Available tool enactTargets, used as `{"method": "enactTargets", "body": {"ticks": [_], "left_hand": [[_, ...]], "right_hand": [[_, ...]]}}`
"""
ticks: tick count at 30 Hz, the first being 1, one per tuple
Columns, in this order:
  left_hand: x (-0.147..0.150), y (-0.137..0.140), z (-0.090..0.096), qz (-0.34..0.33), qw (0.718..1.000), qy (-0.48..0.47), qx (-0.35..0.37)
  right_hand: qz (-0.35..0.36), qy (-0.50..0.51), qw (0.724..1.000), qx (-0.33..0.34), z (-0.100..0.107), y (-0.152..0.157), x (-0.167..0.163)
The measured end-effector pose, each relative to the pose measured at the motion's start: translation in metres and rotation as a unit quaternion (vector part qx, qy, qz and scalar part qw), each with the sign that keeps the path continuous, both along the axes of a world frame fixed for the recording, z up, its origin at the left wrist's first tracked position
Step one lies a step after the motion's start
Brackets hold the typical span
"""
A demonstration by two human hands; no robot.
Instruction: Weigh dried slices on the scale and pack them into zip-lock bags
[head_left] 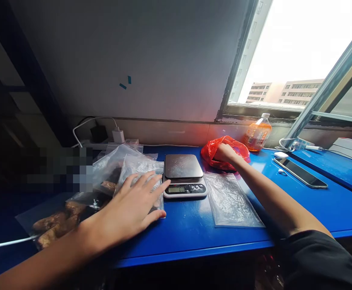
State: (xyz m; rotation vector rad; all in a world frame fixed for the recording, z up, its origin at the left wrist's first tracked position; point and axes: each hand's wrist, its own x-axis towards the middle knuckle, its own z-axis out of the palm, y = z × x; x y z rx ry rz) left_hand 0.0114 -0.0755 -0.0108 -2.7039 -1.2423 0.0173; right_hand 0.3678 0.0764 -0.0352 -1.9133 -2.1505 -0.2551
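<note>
My left hand [136,201] lies with fingers spread over a clear plastic bag [142,165], just left of the digital scale [184,189]. A bare metal plate [183,166] tops the scale, and its small display is lit. My right hand [225,153] reaches into a red plastic bag [208,151] behind and right of the scale; its fingers are hidden inside. Another clear plastic bag [235,201] lies flat to the right of the scale. Beyond my left forearm, clear bags hold brown, knobbly pieces [55,221].
A bottle of orange drink [258,133] stands by the window. Toward the right lie a phone [300,173], a white earbud case [280,154] and an earbud [282,172]. A white charger [118,135] with a cable sits at the wall. The blue table [182,229] ends at a front edge.
</note>
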Motion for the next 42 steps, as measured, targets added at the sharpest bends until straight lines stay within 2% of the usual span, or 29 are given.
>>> {"method": "enactTargets", "body": {"ticks": [2, 4, 7, 9, 11, 14, 18, 21, 24, 26, 28, 31, 35, 37, 40, 42], "left_hand": [[-0.013, 0.010, -0.002, 0.038, 0.999, 0.022, -0.008], [-0.025, 0.018, -0.002, 0.047, 0.998, 0.036, -0.003], [-0.032, 0.022, 0.002, 0.020, 0.999, 0.033, 0.017], [-0.029, 0.020, 0.007, -0.003, 0.999, 0.023, 0.022], [-0.019, 0.020, 0.013, -0.015, 0.999, 0.021, 0.019], [-0.002, 0.024, 0.021, -0.026, 0.999, 0.024, 0.002], [0.012, 0.033, 0.024, -0.030, 0.999, 0.022, -0.020], [0.010, 0.039, 0.023, 0.022, 1.000, 0.010, 0.002], [0.000, 0.045, 0.019, 0.078, 0.997, 0.013, 0.017], [-0.006, 0.048, 0.016, 0.087, 0.996, 0.029, 0.005], [-0.010, 0.050, 0.011, 0.081, 0.996, 0.032, -0.013], [-0.011, 0.050, 0.007, 0.058, 0.998, 0.015, -0.025], [-0.008, 0.048, 0.006, 0.038, 0.998, 0.026, -0.032], [-0.006, 0.048, 0.007, 0.041, 0.998, 0.032, -0.032], [-0.005, 0.049, 0.008, 0.041, 0.998, 0.030, -0.039], [-0.006, 0.050, 0.008, 0.039, 0.998, 0.027, -0.048]], "right_hand": [[-0.013, 0.012, 1.000, -0.001, 0.003, -0.007, 0.007], [-0.028, 0.024, 0.999, -0.008, 0.010, -0.016, 0.016], [-0.029, 0.065, 0.997, 0.005, 0.022, -0.037, 0.026], [0.005, 0.095, 0.995, 0.024, 0.030, -0.056, 0.025], [0.057, 0.094, 0.993, 0.031, 0.037, -0.074, 0.014], [0.123, 0.021, 0.992, 0.015, 0.043, -0.092, -0.021], [0.178, -0.023, 0.984, 0.013, 0.038, -0.090, -0.070], [0.210, -0.004, 0.977, 0.025, 0.028, -0.081, -0.087], [0.229, 0.040, 0.970, 0.077, 0.025, -0.078, -0.078], [0.198, 0.081, 0.964, 0.158, 0.028, -0.079, -0.060], [0.122, 0.124, 0.953, 0.248, 0.033, -0.078, -0.037], [0.020, 0.155, 0.939, 0.305, 0.035, -0.072, 0.001], [-0.055, 0.123, 0.955, 0.265, 0.022, -0.055, 0.036], [-0.090, 0.096, 0.972, 0.194, 0.015, -0.046, 0.043], [-0.089, 0.063, 0.991, 0.074, 0.011, -0.033, 0.043], [-0.064, 0.052, 0.996, 0.035, 0.011, -0.022, 0.037]]}}
